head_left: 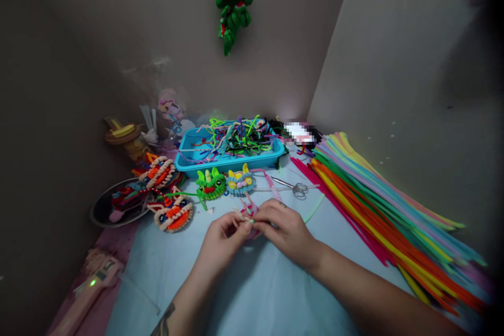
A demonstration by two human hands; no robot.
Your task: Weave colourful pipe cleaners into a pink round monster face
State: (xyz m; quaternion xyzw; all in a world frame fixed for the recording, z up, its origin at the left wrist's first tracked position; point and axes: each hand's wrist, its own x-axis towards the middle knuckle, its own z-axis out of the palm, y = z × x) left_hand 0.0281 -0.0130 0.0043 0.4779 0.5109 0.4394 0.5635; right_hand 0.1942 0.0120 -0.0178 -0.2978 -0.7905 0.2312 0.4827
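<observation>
Both hands meet over the middle of the blue-covered table, pinching a small pink pipe-cleaner piece (247, 209) with pale green bits in it. My left hand (223, 236) grips it from the left between thumb and fingers. From the right, my right hand (289, 228) pinches it with thumb and forefinger closed; the fingers hide much of the piece. Just beyond lie a green animal-face craft (211, 184) and a blue one with yellow ears (241, 183). A pair of scissors (298, 189) rests behind my right hand.
A blue tray (228, 164) of pipe-cleaner scraps stands at the back. Bundles of long coloured pipe cleaners (378, 205) spread along the right. Orange animal-face crafts (173, 213), a metal bowl (96, 215) and a pink glue gun (92, 289) with a green light are on the left.
</observation>
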